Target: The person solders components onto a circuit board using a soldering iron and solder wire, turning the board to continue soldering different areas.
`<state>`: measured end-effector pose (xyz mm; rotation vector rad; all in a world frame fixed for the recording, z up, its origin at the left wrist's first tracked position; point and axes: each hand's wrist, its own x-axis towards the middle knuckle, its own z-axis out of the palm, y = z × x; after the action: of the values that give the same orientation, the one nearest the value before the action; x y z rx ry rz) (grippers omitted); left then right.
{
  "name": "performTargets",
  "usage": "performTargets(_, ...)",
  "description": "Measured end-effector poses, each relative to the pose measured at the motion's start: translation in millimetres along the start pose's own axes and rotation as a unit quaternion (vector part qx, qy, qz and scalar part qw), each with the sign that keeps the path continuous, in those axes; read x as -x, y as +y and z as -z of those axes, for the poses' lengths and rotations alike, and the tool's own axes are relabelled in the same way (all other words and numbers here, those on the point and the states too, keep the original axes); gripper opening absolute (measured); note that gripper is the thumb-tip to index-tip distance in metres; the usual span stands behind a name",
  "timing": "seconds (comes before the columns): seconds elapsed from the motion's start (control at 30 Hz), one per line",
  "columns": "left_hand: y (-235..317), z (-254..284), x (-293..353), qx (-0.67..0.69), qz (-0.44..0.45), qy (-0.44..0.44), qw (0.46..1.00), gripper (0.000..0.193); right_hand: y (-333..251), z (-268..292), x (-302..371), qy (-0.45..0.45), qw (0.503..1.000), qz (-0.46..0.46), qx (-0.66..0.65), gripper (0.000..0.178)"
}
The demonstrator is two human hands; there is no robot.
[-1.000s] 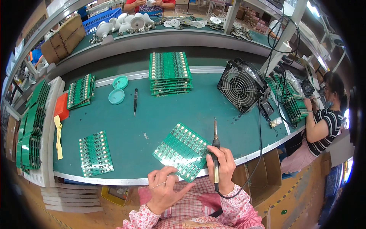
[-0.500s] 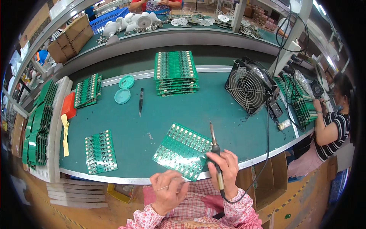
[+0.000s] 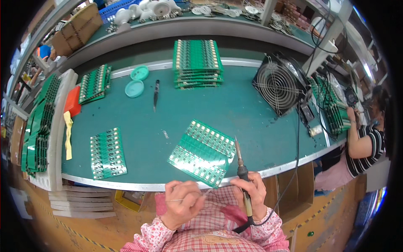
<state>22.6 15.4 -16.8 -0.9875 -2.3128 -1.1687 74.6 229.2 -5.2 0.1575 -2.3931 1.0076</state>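
soldering iron [image 3: 242, 176] | upright, tip up | green circuit panel [image 3: 202, 152] | flat, table's front edge

A curved workbench [image 3: 252, 113] with a teal mat carries everything; near its front edge lies a tilted green circuit panel [image 3: 202, 152], the landmark here; well to its left lies a smaller green panel [image 3: 107, 153]; far behind it stands a stack of green boards [image 3: 197, 63]; behind and left lie a dark pen-like tool [image 3: 156, 93], two teal round lids [image 3: 137, 80] and another board stack [image 3: 95, 83]; behind and right stands a grilled fan [image 3: 278, 86].
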Motion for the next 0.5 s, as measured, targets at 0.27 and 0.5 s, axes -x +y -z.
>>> performTargets(0.27,2,-8,7,0.014,0.015,0.005,1.000,0.016,-15,18,16,0.063,0.993,0.031,-0.092,0.019)
performTargets(0.5,3,-11,6,0.013,0.005,-0.002,1.000,0.019,-21,19,16,0.076,0.987,0.017,-0.137,0.012)
